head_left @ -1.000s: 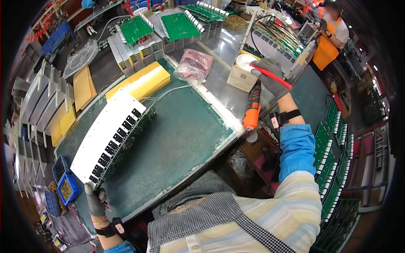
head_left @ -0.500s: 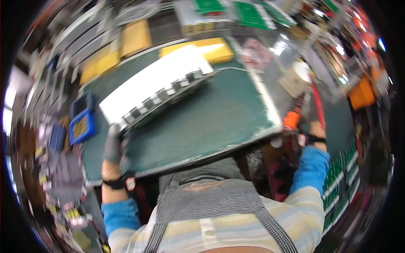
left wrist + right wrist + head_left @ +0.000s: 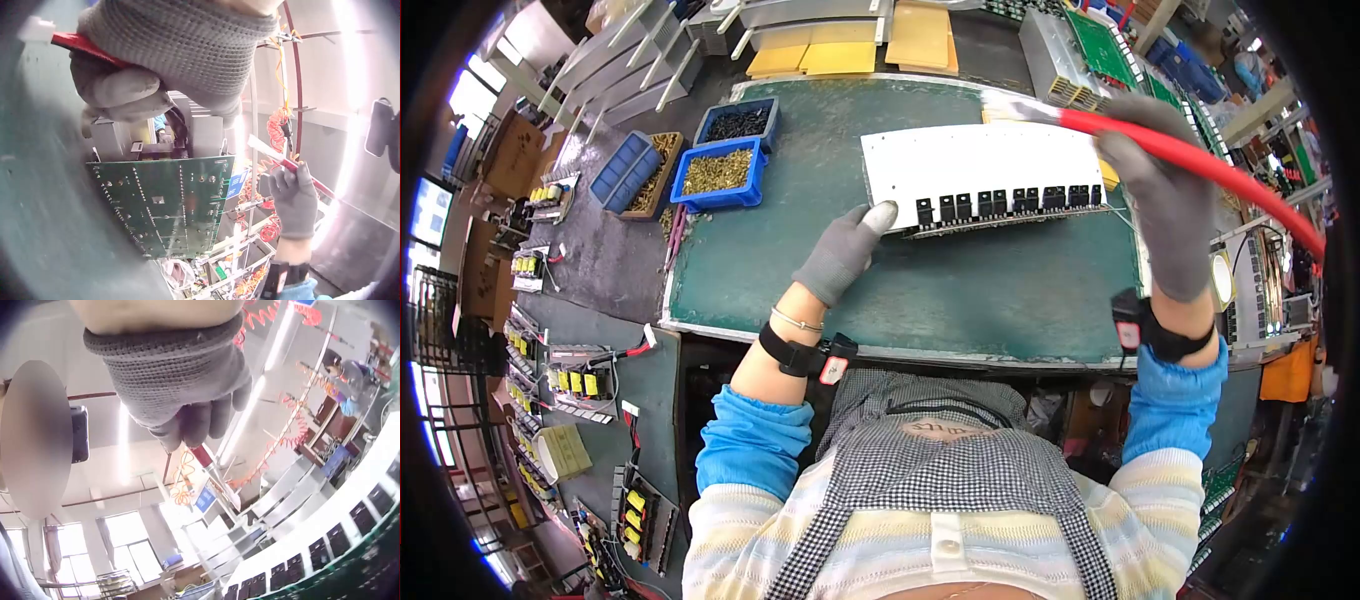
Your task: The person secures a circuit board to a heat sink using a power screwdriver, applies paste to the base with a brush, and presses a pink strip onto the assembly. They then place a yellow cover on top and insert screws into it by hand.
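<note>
A long white plate lies on the green mat, black transistors in a row along its near edge. Its green circuit board shows from the underside in the left wrist view. My gloved left hand holds the plate's near left corner, thumb on top. A red strip with a white end pokes out beneath this hand. Over the plate's far right end, my gloved right hand grips a red-handled brush. The brush's pale bristles overlap the plate's far edge in the head view.
Blue bins of brass-coloured and black small parts stand at the mat's left. Yellow sheets and metal racks are behind. Boards with yellow components fill the left bench; a white tub stands right.
The head view has swung left. My right hand has carried the brush from the white tub to over the plate. My left hand stays at the plate's corner.
</note>
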Demonstrator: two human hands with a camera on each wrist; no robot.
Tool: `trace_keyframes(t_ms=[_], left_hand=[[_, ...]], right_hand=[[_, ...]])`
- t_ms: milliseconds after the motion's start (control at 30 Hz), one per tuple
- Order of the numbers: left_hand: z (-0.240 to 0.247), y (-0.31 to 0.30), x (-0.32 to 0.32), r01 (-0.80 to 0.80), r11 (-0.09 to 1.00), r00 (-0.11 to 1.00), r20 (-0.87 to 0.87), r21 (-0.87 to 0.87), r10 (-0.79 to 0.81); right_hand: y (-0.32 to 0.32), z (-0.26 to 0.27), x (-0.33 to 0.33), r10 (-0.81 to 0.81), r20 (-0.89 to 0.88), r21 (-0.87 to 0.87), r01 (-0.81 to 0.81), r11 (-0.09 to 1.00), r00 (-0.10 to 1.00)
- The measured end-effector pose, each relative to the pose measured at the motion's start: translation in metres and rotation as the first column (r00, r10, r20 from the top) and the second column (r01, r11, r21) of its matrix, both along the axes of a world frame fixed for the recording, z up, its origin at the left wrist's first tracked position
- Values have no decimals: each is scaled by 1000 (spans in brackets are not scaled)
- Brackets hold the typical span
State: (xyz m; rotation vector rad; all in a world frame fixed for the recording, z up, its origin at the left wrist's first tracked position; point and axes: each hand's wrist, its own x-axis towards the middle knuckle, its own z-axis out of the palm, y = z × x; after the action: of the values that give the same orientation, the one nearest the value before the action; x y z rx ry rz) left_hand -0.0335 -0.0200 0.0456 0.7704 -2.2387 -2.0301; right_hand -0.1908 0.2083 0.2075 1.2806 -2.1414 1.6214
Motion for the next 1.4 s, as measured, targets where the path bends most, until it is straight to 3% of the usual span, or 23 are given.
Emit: trace_keyframes(t_ms=[100, 600, 900, 1000, 1100, 1200, 1400], left_hand=[[-9, -5, -2, 0, 1000, 1000, -4, -30, 0], [-11, -3, -3, -6, 997, 1000, 1, -71, 6], [-12, -1, -2, -9, 1000, 998, -54, -27, 8], [-9, 0, 0, -6, 999, 998, -60, -34, 4], [-9, 0, 0, -7, 999, 998, -59, -45, 4], [-8, 0, 0, -8, 998, 999, -50, -56, 5], [-17, -1, -1, -9, 999, 998, -63, -43, 6]], right_hand=[[-44, 5, 4, 128, -36, 216, -117, 969, 991], [-91, -20, -5, 111, -2, 282, -106, 953, 994], [-92, -17, 0, 116, -234, 293, -44, 955, 965], [-89, -16, -2, 107, -208, 338, -32, 941, 972], [-86, -17, -9, 105, -346, 354, 26, 935, 932], [-81, -17, -8, 90, -199, 358, -13, 934, 976], [-61, -15, -17, 60, -308, 374, 63, 925, 950]])
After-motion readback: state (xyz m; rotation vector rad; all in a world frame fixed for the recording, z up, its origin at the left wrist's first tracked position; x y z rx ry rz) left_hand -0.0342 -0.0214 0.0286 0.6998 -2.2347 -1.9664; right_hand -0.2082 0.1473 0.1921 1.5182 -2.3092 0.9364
